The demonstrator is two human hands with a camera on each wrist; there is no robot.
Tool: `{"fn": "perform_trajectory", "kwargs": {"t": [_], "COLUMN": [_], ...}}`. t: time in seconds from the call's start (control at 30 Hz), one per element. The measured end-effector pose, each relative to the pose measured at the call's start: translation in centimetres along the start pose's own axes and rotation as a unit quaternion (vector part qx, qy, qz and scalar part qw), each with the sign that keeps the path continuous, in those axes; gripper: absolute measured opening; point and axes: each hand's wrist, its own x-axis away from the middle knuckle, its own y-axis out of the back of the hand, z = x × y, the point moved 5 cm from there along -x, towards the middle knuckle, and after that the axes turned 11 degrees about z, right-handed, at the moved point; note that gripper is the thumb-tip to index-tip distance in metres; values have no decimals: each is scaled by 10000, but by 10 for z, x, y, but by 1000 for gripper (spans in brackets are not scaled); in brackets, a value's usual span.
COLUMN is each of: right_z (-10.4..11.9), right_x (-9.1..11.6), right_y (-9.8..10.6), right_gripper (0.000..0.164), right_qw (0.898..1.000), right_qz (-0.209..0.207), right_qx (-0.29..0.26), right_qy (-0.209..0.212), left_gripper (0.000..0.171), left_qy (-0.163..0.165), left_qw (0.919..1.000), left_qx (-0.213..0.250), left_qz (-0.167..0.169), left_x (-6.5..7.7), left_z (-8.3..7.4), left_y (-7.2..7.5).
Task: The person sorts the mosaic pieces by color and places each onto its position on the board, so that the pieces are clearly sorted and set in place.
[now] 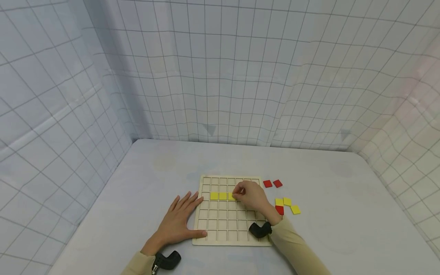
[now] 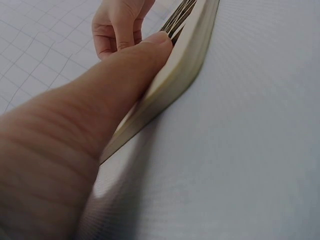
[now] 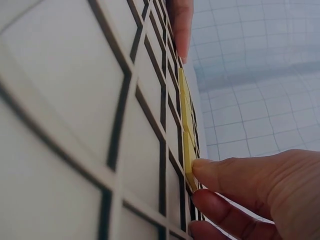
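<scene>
Right hand (image 1: 252, 196) arched over grid board (image 1: 227, 225), fingers curled, thumb and fingertips pinching yellow tile (image 1: 230, 196) in board's row. Left hand (image 1: 177, 223) lay splayed at board's left side, fingers straight, thumb stretched over near left corner. Black wrist device (image 1: 260, 230) sat below right sleeve cuff. Two placed yellow tiles (image 1: 214, 196) ran left of pinched one, same row. Right of board, on white table (image 1: 343, 229): three loose yellow tiles (image 1: 295, 209), three red tiles (image 1: 267, 183). Gridded curtain (image 1: 227, 84) hung behind.
</scene>
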Motion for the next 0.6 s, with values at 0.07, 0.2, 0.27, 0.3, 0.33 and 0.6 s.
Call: {"fn": "perform_trajectory", "kwargs": {"t": [0.07,0.2,0.27,0.3,0.33,0.6], "right_z": [-1,-2,-3,-2,-2,-2], "right_x": [0,1,2,2,3,9], "right_y": [-1,-2,-2,-1,-1,1], "right_gripper": [10,10,10,10,10,7], "right_qw": [10000,10000,10000,10000,10000,9989], "right_qz": [-18,-5,25,45,67,150], "right_qx": [13,-9,-27,-48,-57,-234], "right_qy": [26,14,-24,-32,-31,370], "left_gripper": [104,104,104,104,104,103], "left_qy": [-5,-2,-5,-3,-4,-90], "left_qw": [10000,10000,10000,10000,10000,9998], "left_qx": [2,-6,2,7,11,15], "left_qz": [-10,-21,-29,-33,-43,-190], "left_x": [0,0,0,0,0,2], "left_z": [0,-1,-1,-1,-1,-1], "left_y": [0,0,0,0,0,1]}}
